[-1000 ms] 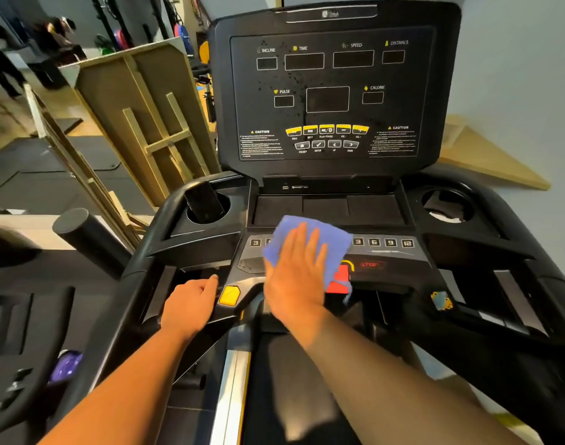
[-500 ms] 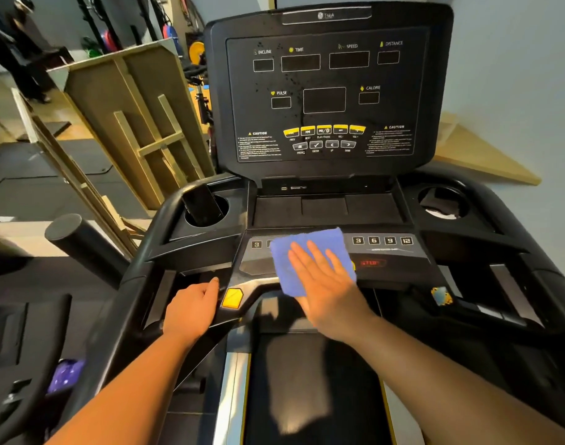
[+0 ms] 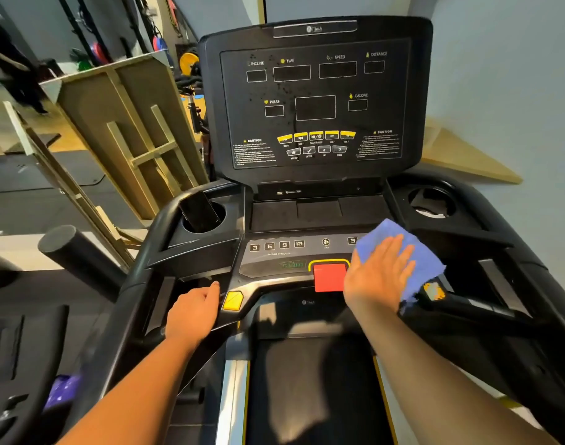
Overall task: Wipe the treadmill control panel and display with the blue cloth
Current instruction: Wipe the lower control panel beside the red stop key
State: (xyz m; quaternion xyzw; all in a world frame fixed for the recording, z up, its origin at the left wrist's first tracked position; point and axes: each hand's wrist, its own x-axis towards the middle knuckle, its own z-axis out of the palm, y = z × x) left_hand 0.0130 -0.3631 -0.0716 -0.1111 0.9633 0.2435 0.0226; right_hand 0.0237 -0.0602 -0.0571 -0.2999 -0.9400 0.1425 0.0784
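The black treadmill display (image 3: 316, 101) stands upright ahead, dark, with small specks near its middle. Below it lies the control panel (image 3: 284, 255) with number keys, a fan key and a red stop button (image 3: 329, 277). My right hand (image 3: 379, 274) lies flat with straight fingers on the blue cloth (image 3: 425, 268), pressing it onto the panel's right end, just right of the red button. The cloth hides the right-hand number keys. My left hand (image 3: 192, 313) rests on the left handlebar beside a yellow button (image 3: 233, 300), fingers curled over the bar.
A dark phone (image 3: 199, 211) stands in the left cup holder. The right cup holder (image 3: 432, 203) holds something white. Wooden frames (image 3: 126, 139) lean at the left, gym gear behind them. The treadmill belt (image 3: 310, 380) runs below the panel.
My right hand has slid the blue cloth rightward along the control panel, from its middle to its right end, uncovering the red stop button and left keys. The left hand has stayed put.
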